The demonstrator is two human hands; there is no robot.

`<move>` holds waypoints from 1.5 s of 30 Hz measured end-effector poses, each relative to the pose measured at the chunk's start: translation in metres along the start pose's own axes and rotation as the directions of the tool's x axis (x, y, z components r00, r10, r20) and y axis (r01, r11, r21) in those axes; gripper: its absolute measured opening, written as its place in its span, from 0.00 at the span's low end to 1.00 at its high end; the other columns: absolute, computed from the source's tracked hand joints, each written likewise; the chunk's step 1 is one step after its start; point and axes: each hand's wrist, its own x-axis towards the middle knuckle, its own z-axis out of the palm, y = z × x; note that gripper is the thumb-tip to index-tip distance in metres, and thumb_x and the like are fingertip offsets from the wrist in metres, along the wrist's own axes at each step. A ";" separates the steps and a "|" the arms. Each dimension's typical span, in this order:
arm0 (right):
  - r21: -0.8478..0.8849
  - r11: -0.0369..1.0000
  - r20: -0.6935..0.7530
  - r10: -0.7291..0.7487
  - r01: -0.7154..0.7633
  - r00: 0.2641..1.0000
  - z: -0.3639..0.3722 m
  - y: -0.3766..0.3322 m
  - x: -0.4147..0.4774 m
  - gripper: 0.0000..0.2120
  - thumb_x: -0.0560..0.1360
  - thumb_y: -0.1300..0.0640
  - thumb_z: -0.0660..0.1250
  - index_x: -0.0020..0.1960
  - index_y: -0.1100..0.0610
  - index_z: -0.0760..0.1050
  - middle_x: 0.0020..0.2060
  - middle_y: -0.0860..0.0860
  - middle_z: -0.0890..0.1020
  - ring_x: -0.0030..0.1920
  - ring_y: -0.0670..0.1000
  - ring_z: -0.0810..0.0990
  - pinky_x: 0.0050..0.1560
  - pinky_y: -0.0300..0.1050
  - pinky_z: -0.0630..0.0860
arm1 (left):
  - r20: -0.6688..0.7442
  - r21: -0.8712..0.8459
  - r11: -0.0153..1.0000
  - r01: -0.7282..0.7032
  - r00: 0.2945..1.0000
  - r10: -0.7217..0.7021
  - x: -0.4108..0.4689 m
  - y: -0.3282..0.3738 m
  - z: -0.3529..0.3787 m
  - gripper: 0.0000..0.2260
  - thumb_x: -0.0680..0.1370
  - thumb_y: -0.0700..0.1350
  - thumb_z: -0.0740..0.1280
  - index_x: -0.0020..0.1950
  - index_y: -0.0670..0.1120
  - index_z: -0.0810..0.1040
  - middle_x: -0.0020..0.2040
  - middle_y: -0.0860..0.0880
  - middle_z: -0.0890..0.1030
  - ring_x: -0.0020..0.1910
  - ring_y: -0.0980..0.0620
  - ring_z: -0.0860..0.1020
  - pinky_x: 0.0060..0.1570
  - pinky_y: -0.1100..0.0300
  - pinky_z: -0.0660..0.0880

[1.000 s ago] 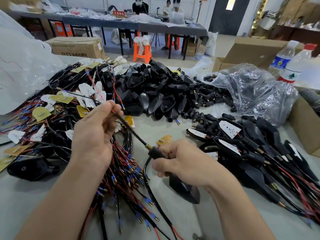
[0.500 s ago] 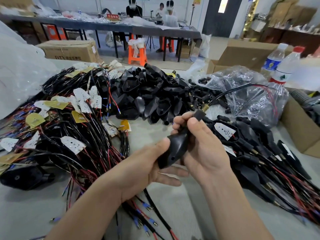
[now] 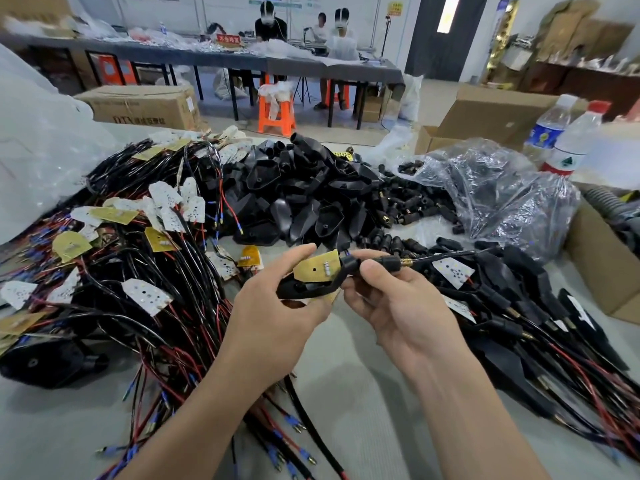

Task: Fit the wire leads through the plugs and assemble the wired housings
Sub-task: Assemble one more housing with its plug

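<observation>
The left hand (image 3: 277, 317) cradles the housing (image 3: 304, 289) from below, fingers curled under it and thumb at the far edge of the yellow board (image 3: 317, 270) lying in it. The right hand (image 3: 398, 306) pinches the plug (image 3: 384, 263) at the housing's neck between thumb and fingers. The cable (image 3: 450, 256) runs right over the finished pile (image 3: 519, 306). Half a second ago the housing stood on end, closed back showing. Now it lies level, open side up, above the table (image 3: 363, 393), with the wire pile (image 3: 138, 271) left and the empty shells (image 3: 304, 199) beyond.
</observation>
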 end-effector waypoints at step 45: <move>0.082 0.997 -0.023 0.009 -0.007 1.000 0.002 0.006 0.000 0.07 0.74 0.74 0.67 0.44 0.65 0.81 0.36 0.60 0.83 0.32 0.53 0.82 0.35 0.40 0.81 | -0.103 -0.298 0.946 0.128 0.981 -0.165 0.010 -0.005 -0.006 0.19 0.74 0.42 0.78 0.58 0.60 0.78 0.49 0.64 0.84 0.47 0.62 0.83 0.43 0.56 0.83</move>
